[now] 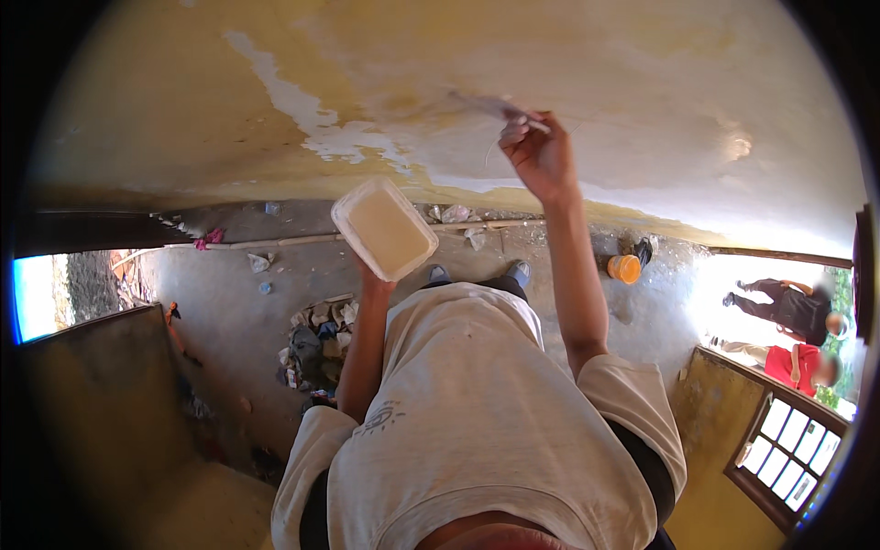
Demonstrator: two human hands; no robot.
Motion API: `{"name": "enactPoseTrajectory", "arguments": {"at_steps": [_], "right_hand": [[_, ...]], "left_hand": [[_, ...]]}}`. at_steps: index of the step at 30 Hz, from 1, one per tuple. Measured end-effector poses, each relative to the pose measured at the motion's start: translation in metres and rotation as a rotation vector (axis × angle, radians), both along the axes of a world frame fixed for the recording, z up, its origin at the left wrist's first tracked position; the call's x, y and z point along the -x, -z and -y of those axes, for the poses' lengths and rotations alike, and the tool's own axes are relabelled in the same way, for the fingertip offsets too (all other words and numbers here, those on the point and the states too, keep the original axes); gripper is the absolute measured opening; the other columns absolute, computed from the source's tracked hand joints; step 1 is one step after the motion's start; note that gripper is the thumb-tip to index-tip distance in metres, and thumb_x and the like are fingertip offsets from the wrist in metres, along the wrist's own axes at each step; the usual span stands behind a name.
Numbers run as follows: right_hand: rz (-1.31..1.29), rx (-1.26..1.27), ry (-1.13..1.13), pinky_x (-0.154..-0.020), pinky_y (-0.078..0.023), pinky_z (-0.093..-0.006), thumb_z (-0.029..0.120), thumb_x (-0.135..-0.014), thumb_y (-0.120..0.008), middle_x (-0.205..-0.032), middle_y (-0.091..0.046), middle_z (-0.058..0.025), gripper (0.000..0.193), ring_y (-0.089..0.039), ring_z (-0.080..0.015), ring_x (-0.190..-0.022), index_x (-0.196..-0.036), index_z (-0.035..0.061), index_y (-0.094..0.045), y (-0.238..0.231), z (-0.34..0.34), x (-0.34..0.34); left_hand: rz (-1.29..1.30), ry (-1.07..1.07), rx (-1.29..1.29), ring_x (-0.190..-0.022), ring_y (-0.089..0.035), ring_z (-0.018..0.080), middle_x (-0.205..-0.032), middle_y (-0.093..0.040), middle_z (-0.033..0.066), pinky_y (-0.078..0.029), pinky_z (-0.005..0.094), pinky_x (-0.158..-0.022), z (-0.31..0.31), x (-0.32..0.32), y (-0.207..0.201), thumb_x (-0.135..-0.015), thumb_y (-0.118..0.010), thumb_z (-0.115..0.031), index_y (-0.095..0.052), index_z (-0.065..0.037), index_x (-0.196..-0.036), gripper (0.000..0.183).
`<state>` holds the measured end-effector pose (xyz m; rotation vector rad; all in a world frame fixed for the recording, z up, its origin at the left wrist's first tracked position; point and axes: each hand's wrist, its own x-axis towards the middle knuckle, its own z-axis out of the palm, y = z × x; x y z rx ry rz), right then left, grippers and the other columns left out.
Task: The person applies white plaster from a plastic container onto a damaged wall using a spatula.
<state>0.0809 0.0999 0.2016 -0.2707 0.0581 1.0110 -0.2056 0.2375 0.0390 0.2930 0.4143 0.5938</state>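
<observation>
A shallow white rectangular tub [341, 214] with a smooth cream-coloured filling is held up by my left hand [374, 279], whose fingers are mostly hidden beneath it. Raised higher and to the right, my right hand [541, 156] is closed round a thin flat tool [495, 104] with a pale handle. Motion blurs the tool's far end, so its exact kind does not show. It is at the wall [632, 137], whether touching or just short of it I cannot tell. Yellowish paint covers part of the wall, with a ragged whitish patch [312, 119] left of the tool.
Along the wall's foot lies a long pole [302, 239] among plastic scraps. An orange bucket [624, 269] stands to the right, beside a dark bag [643, 249]. A rubble heap [316, 346] lies left of me. Two people [793, 312] are outside the bright opening at right.
</observation>
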Motion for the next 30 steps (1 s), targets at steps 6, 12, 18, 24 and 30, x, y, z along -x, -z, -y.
{"name": "enactPoseTrajectory", "arguments": {"at_steps": [6, 12, 18, 24, 30], "right_hand": [[-0.027, -0.396, 0.022, -0.062, -0.043, -0.0225, 0.011, -0.089, -0.046, -0.076, -0.047, -0.0044, 0.033, -0.043, -0.0115, -0.067, -0.113, -0.0116, -0.046, -0.089, 0.059, 0.010], [0.199, 0.317, 0.269, -0.055, -0.041, -0.0242, 0.007, -0.089, -0.050, -0.078, -0.058, -0.0060, 0.019, -0.049, -0.0108, -0.062, -0.100, -0.0076, -0.054, -0.024, 0.074, 0.045], [0.466, 0.683, -0.062, -0.057, -0.044, -0.0236, 0.012, -0.083, -0.059, -0.088, -0.064, -0.0070, 0.019, -0.055, -0.0103, -0.067, -0.098, -0.0013, -0.060, 0.158, 0.073, 0.052], [0.712, 0.986, -0.160, -0.066, -0.048, -0.0254, 0.020, -0.085, -0.062, -0.083, -0.064, -0.0036, 0.019, -0.061, -0.0121, -0.076, -0.093, 0.0023, -0.063, 0.234, 0.052, 0.061], [0.382, 0.718, 0.068, -0.074, -0.055, -0.0355, 0.015, -0.091, -0.054, -0.094, -0.063, -0.0084, 0.018, -0.066, -0.0218, -0.083, -0.101, 0.0007, -0.057, 0.225, 0.038, 0.081]], "left_hand": [[-0.035, 0.025, 0.038, -0.119, -0.053, 0.0276, -0.133, -0.053, 0.0035, -0.047, 0.0469, -0.098, 0.000, -0.013, 0.013, -0.095, -0.037, -0.055, -0.042, -0.017, -0.139, 0.058], [-0.026, -0.004, 0.074, -0.119, -0.053, 0.0277, -0.133, -0.052, 0.0042, -0.046, 0.0474, -0.098, 0.003, -0.011, 0.017, -0.095, -0.037, -0.054, -0.042, -0.016, -0.138, 0.058], [-0.110, -0.046, 0.032, -0.116, -0.055, 0.0283, -0.131, -0.054, 0.0066, -0.048, 0.0489, -0.095, 0.000, 0.018, 0.013, -0.095, -0.038, -0.054, -0.043, -0.013, -0.137, 0.059], [-0.179, -0.060, -0.010, -0.115, -0.055, 0.0281, -0.130, -0.054, 0.0068, -0.049, 0.0475, -0.095, -0.003, 0.040, 0.009, -0.094, -0.038, -0.054, -0.044, -0.012, -0.136, 0.059], [-0.238, -0.011, -0.037, -0.116, -0.055, 0.0283, -0.131, -0.054, 0.0071, -0.048, 0.0476, -0.095, -0.008, 0.034, 0.010, -0.094, -0.038, -0.055, -0.044, -0.012, -0.136, 0.060]]}}
